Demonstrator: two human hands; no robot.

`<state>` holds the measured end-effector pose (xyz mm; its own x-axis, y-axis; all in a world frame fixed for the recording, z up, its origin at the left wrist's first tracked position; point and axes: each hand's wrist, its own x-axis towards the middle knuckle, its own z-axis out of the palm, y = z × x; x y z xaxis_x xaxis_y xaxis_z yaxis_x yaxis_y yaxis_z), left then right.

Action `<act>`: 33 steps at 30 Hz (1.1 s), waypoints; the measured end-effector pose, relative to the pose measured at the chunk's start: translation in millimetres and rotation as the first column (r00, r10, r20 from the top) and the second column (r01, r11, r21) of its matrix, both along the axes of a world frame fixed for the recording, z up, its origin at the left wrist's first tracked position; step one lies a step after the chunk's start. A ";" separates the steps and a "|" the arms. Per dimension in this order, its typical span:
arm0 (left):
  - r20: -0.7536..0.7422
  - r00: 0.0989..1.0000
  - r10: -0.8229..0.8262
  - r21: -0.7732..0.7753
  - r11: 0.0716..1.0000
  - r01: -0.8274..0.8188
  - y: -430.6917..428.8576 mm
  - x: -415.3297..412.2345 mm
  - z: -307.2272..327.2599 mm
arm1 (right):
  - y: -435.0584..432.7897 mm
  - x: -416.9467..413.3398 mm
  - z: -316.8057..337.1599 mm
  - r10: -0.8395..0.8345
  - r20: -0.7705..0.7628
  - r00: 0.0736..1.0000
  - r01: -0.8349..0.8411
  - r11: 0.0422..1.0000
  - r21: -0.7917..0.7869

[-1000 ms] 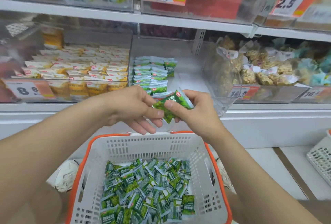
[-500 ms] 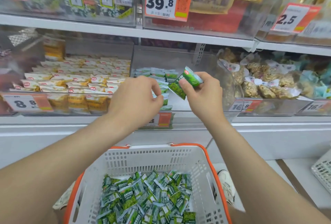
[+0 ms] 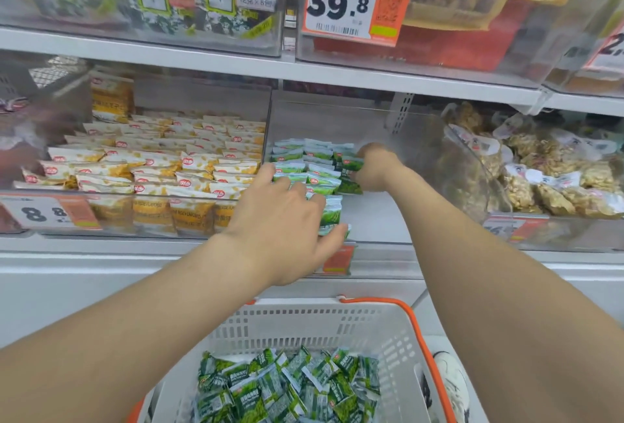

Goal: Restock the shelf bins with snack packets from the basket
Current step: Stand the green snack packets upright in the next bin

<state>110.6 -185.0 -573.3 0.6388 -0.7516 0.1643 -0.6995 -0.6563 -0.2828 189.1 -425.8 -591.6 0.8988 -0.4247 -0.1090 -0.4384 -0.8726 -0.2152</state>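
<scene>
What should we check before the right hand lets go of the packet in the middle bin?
1. Right hand grips green packet: ok.
2. Packet is inside middle bin, beside green rows: ok.
3. Left hand rests flat on the rows: ok.
4. Bare bin floor right of the rows: ok.
5. Packet orientation matches the rows: cannot tell.
6. Basket holds spare packets: ok.

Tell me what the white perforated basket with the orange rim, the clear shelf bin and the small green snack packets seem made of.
The white perforated basket: probably moulded rigid plastic, matte; regular slots pierce its walls. The clear shelf bin: likely acrylic or similar plastic, glossy; contents show through. The green snack packets: seemingly thin plastic film; their surfaces look shiny and creased.
</scene>
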 end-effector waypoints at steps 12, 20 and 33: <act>-0.010 1.000 -0.009 -0.015 1.000 0.009 3.3 -4.1 0.1 | 6.8 11.9 -12.3 0.115 0.071 0.991 -0.099 0.975 -0.198; -0.024 0.997 -0.078 -0.210 0.975 0.071 5.3 -14.1 2.3 | 21.4 -69.1 9.8 0.099 0.357 0.929 -0.129 0.990 0.059; -0.684 0.711 -0.167 0.137 0.927 0.350 -4.8 -77.3 -50.6 | 65.9 -241.0 -106.6 0.433 0.583 0.688 -0.389 0.898 -0.208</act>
